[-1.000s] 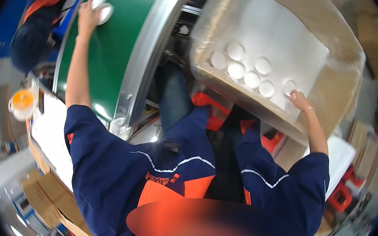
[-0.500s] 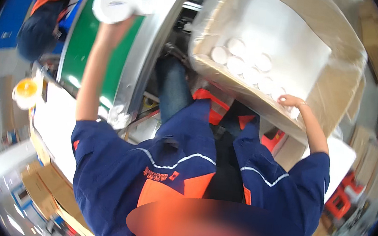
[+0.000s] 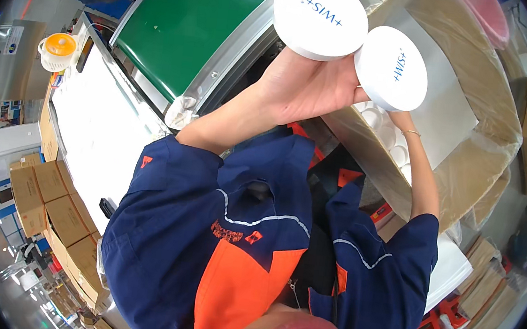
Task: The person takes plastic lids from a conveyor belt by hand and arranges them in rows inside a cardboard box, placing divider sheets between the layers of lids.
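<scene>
White and round, two flat lids sit close to the camera — the left lid and the right lid overlap a little at their edges. The left hand is under them with the palm turned up and the fingers curled around the rims, so it pinches both lids together. The right hand is hidden behind the right lid; only its forearm with a thin bracelet shows, so I cannot tell if it is spread or closed.

Behind the lids, to the right, stands a big cardboard box with a clear plastic liner and a white sheet inside; more white lids lie in its near corner. To the left runs a green conveyor belt.

To hold two lids well in one hand, I judge it best to keep the fingers on the rims, not on the printed faces, and to keep the lids level — a loose rim grip could let one slide off.
</scene>
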A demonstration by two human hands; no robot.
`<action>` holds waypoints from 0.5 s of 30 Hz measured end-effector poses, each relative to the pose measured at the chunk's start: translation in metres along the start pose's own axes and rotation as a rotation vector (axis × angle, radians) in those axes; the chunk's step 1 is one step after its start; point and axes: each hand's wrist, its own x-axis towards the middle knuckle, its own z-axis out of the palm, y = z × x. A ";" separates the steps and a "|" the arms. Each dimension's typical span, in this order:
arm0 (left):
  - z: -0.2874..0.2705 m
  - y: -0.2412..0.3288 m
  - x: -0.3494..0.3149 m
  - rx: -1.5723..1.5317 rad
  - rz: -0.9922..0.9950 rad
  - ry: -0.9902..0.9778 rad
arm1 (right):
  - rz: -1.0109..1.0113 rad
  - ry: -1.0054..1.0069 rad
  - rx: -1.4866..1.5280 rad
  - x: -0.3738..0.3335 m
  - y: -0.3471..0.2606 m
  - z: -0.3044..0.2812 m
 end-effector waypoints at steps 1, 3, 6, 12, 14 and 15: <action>0.004 -0.002 0.001 0.004 -0.010 -0.007 | 0.004 0.042 0.008 0.004 0.000 0.003; 0.004 -0.003 -0.001 0.013 -0.003 -0.007 | -0.007 0.074 0.015 0.003 -0.013 -0.003; 0.004 -0.008 -0.002 -0.027 0.006 -0.080 | -0.001 0.017 0.086 -0.004 -0.043 -0.023; 0.009 -0.019 0.004 -0.009 -0.001 -0.053 | 0.052 -0.063 0.251 0.012 -0.110 -0.060; 0.008 -0.024 0.008 0.010 -0.020 -0.072 | 0.074 -0.085 0.315 -0.004 -0.119 -0.075; 0.009 -0.026 0.010 0.009 -0.033 -0.070 | 0.083 -0.078 0.323 -0.013 -0.130 -0.089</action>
